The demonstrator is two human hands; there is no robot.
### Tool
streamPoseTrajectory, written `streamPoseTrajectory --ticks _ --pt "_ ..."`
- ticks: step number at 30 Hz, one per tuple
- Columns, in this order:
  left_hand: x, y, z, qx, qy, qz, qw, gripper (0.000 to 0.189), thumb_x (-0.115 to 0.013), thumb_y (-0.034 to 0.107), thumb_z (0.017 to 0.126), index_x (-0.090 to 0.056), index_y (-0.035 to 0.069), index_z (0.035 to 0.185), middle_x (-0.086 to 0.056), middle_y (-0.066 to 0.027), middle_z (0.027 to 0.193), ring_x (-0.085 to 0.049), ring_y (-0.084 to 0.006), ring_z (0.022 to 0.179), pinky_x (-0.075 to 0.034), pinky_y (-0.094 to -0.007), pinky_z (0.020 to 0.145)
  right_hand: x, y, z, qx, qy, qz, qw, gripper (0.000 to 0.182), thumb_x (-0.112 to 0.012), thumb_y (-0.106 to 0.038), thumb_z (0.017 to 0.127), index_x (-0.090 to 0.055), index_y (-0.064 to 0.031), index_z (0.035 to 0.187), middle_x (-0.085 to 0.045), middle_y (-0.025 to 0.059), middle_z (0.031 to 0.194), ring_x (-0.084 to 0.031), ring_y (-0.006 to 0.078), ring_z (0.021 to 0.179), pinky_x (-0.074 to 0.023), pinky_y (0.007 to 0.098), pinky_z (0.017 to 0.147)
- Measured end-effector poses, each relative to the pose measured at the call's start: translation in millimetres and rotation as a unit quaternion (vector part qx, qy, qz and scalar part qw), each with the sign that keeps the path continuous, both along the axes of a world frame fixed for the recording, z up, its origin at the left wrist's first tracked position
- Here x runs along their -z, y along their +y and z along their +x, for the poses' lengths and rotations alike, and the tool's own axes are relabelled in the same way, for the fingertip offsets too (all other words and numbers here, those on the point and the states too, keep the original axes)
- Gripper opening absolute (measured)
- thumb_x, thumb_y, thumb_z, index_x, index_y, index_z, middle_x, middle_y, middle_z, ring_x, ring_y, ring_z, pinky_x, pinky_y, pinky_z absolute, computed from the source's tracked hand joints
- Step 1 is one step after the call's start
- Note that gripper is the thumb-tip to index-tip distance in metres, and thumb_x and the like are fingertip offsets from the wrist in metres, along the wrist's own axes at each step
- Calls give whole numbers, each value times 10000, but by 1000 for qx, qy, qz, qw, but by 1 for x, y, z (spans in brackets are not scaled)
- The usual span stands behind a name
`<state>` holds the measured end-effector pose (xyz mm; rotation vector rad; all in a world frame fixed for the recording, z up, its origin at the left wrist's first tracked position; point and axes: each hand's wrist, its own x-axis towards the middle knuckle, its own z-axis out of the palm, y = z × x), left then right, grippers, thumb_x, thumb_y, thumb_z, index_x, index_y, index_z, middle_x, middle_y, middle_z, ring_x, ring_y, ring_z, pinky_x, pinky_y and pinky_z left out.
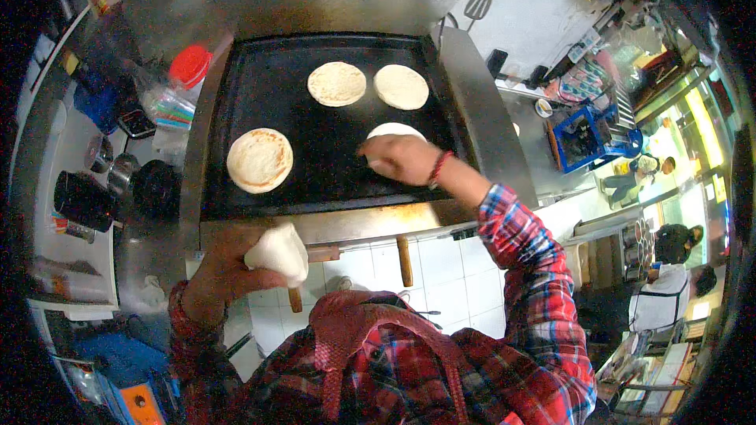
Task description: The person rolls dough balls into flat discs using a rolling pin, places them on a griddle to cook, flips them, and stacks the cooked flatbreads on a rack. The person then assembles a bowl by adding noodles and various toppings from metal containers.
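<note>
My left hand (221, 283) grips a pale flatbread (279, 252) in front of the griddle's front edge; motion blur leaves its exact shape unclear. Over the right part of the black griddle (319, 159), my right hand (401, 159) has curled fingers at the near edge of another white flatbread (397, 128) and partly hides it. Blur hides whether the fingers pinch it. Lying flat nearby are a browned flatbread (260, 160) at the left, a lightly spotted flatbread (336, 84) at the back and a paler flatbread (401, 87) beside that one.
A metal rim (354, 223) borders the griddle in front. To the left stand a red-lidded container (190, 66), a phone (137, 124) and metal cups (123, 172). A slotted spatula (481, 0) hangs at the back right. A blue crate (582, 139) and other people (661, 301) are farther right.
</note>
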<state>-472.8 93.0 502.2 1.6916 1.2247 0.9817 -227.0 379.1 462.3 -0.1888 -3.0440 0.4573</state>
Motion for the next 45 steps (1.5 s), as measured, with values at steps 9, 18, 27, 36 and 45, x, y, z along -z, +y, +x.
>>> streamPoseTrajectory --ticks 9,18,27,36,45 --pt "-18 76 12 -62 17 -121 991 355 -734 256 753 -664 1 990 -694 -88 890 -657 -175 811 -520 -331 754 6 32 57 123 -31 71 989 548 -636 -102 845 -484 -73 1371 -518 93 1384 -505 250 1265 -409 365 1062" --pt "6 216 -28 48 71 -63 994 313 -708 193 853 -652 4 1096 -690 -34 951 -620 -104 853 -503 -279 776 -22 30 -60 82 173 -447 874 250 -674 -241 905 -615 -30 1026 -659 5 891 -609 106 829 -492 268 727" --pt "73 197 -33 162 362 52 917 531 -566 401 937 -542 6 1292 -458 -195 1410 -446 -332 1296 -369 -375 1073 31 48 -24 3 -53 -32 998 196 -613 -197 875 -694 -56 985 -678 125 1074 -621 317 1027 -488 408 909" --pt "73 217 -45 58 488 -35 870 649 -510 398 953 -292 116 1495 -236 -91 1572 -187 -306 1453 -199 -536 1140 49 63 -40 52 -21 162 985 500 -582 -25 784 -610 -167 1262 -562 60 1333 -488 252 1247 -408 369 1033" --pt "89 251 -3 51 528 24 847 560 -441 423 983 -337 189 1481 -268 -1 1565 -188 -292 1450 -237 -568 1104 39 32 -20 -54 -33 146 987 477 -592 -2 750 -672 -205 1174 -599 28 1238 -505 256 1199 -363 475 1045"
